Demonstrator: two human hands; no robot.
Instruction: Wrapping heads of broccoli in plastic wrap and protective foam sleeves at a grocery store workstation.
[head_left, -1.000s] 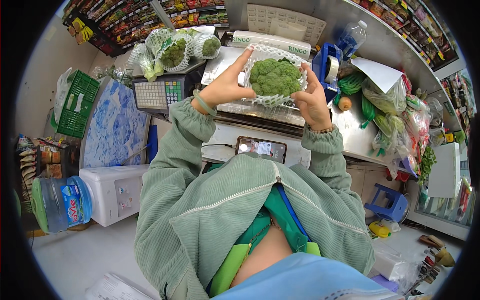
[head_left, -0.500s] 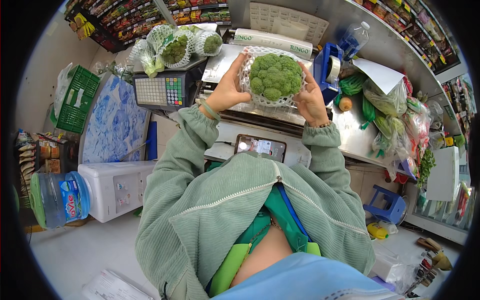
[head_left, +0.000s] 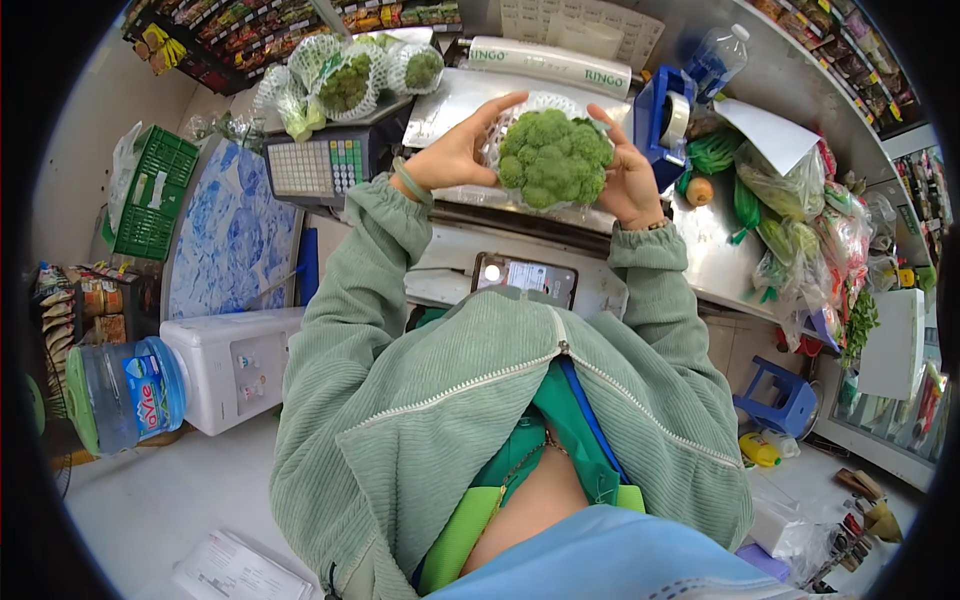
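Note:
A green broccoli head (head_left: 555,160) is held up between my two hands above the metal film wrapper (head_left: 470,95). My left hand (head_left: 462,148) grips its left side, thumb toward me and fingers reaching to the far side. Around the right side curls my right hand (head_left: 630,178), its fingers partly hidden behind the florets. White foam netting (head_left: 548,102) shows along the far and left edges of the broccoli. The florets face up; the stem is hidden underneath.
A roll of plastic film (head_left: 545,65) lies behind. At left, a scale (head_left: 318,165) bears several netted vegetables (head_left: 345,85). A blue tape dispenser (head_left: 657,120), an onion (head_left: 699,191) and bagged vegetables (head_left: 790,190) crowd the right. A phone (head_left: 525,276) lies nearer me.
The broccoli has tilted, and less netting shows, with the band along its near edge gone from sight. My fingers have shifted toward its far side.

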